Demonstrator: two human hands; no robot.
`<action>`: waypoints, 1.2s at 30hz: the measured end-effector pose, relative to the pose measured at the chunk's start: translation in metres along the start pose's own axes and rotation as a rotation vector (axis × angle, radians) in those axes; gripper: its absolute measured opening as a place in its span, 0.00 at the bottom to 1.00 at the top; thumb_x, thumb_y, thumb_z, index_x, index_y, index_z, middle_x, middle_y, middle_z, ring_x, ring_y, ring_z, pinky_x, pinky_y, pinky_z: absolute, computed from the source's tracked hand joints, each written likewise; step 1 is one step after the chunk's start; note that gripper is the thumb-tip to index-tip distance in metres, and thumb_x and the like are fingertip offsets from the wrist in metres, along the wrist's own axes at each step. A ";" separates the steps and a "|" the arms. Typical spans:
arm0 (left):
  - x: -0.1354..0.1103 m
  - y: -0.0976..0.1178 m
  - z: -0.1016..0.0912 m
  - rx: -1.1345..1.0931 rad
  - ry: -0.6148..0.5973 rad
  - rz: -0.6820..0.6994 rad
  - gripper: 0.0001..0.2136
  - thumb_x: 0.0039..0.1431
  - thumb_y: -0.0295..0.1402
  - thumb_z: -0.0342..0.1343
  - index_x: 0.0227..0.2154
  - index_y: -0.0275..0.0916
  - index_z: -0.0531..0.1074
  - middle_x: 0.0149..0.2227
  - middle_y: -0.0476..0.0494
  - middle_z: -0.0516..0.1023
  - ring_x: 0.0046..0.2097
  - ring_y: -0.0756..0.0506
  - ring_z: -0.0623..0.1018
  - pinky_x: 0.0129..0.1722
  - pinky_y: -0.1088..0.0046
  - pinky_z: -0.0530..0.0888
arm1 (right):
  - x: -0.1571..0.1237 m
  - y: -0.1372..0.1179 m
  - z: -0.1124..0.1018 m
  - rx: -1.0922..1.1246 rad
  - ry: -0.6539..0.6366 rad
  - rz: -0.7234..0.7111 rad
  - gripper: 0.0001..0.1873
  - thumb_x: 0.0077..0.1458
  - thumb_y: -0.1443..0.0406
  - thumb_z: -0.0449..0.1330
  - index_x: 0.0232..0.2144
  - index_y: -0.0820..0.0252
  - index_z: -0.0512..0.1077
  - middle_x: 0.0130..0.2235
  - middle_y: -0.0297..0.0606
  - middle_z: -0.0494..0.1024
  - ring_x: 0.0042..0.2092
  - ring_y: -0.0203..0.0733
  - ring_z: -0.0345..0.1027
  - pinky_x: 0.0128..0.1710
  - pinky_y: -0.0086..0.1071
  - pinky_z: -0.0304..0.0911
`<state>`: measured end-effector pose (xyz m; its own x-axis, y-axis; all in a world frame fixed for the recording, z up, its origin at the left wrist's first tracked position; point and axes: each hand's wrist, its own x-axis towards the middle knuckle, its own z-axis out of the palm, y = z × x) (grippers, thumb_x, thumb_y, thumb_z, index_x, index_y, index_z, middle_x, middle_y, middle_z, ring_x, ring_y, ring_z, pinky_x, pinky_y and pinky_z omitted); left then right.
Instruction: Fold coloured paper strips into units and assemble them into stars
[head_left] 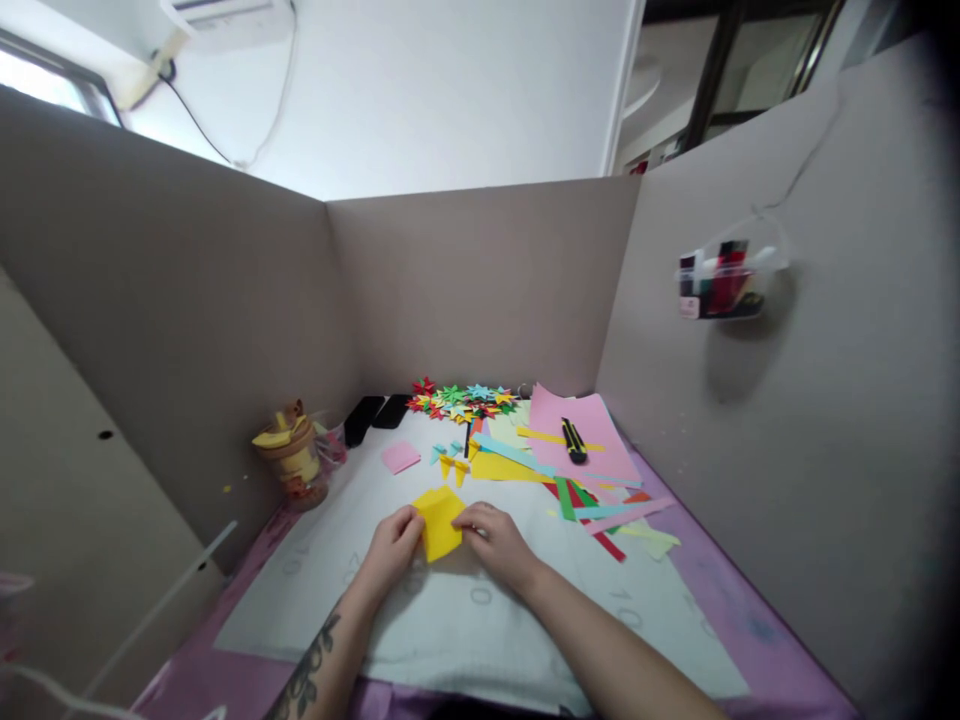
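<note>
1. Yellow paper [441,528] sits between both hands, over the tabletop [300,615]; contact with it cannot be told. Held at opposite sides, probably to steady it and leave its middle free.
2. Left hand [396,543]: grip pinched on the paper's left edge, thumb and fingers parted only by the paper.
3. Right hand [498,543]: grip similarly narrow, pinching the right edge; exact finger layout too small to tell.
4. Just beyond the grip: folded yellow pieces [454,469], presumably placed within reach. Farther beyond: heaped paper stars [457,402], likely grouped out of the way.
5. Beyond and right of the grip: cutter [574,442] on pink sheets [592,415], apparently set aside.
</note>
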<state>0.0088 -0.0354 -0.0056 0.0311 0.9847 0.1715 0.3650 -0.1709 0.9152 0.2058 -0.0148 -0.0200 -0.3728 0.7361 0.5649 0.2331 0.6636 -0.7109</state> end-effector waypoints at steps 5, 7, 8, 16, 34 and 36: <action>-0.002 -0.003 0.000 0.256 -0.018 0.147 0.15 0.57 0.39 0.45 0.19 0.39 0.62 0.21 0.50 0.65 0.26 0.49 0.65 0.27 0.74 0.59 | 0.001 0.002 0.003 -0.030 0.020 0.010 0.10 0.51 0.74 0.55 0.30 0.59 0.74 0.31 0.36 0.76 0.37 0.39 0.68 0.40 0.33 0.63; -0.003 -0.004 -0.001 0.347 -0.029 0.191 0.14 0.58 0.39 0.44 0.20 0.39 0.64 0.22 0.49 0.67 0.27 0.48 0.67 0.28 0.74 0.60 | 0.001 0.002 0.004 -0.066 0.015 0.029 0.09 0.51 0.74 0.55 0.29 0.59 0.73 0.31 0.35 0.75 0.37 0.38 0.67 0.40 0.32 0.62; -0.003 -0.004 -0.001 0.395 -0.039 0.207 0.14 0.58 0.38 0.43 0.21 0.39 0.65 0.23 0.47 0.68 0.28 0.47 0.68 0.29 0.73 0.61 | 0.001 0.002 0.006 -0.092 0.011 0.038 0.09 0.50 0.75 0.55 0.29 0.59 0.73 0.30 0.35 0.74 0.36 0.38 0.66 0.39 0.31 0.61; -0.001 0.001 0.001 0.433 0.006 0.228 0.11 0.56 0.38 0.45 0.26 0.40 0.70 0.30 0.43 0.73 0.34 0.44 0.70 0.36 0.71 0.64 | -0.002 0.007 0.015 -0.262 -0.068 0.097 0.07 0.50 0.74 0.54 0.27 0.60 0.70 0.29 0.35 0.72 0.35 0.39 0.63 0.37 0.31 0.57; 0.009 -0.017 -0.005 0.087 0.192 0.036 0.11 0.48 0.39 0.54 0.30 0.37 0.72 0.31 0.47 0.75 0.33 0.46 0.72 0.35 0.72 0.68 | -0.002 0.020 0.013 -0.173 0.081 0.023 0.12 0.40 0.79 0.50 0.25 0.59 0.65 0.32 0.35 0.66 0.35 0.39 0.62 0.37 0.31 0.60; 0.005 -0.013 -0.003 0.054 0.194 0.031 0.10 0.47 0.39 0.55 0.29 0.38 0.73 0.31 0.47 0.75 0.33 0.46 0.72 0.35 0.72 0.68 | -0.002 0.020 0.009 -0.151 0.115 0.000 0.14 0.39 0.80 0.48 0.25 0.58 0.64 0.31 0.35 0.68 0.35 0.39 0.63 0.36 0.31 0.61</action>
<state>0.0009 -0.0281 -0.0156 -0.1352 0.9530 0.2710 0.4163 -0.1936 0.8884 0.2032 -0.0040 -0.0391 -0.2695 0.7405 0.6156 0.3684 0.6699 -0.6445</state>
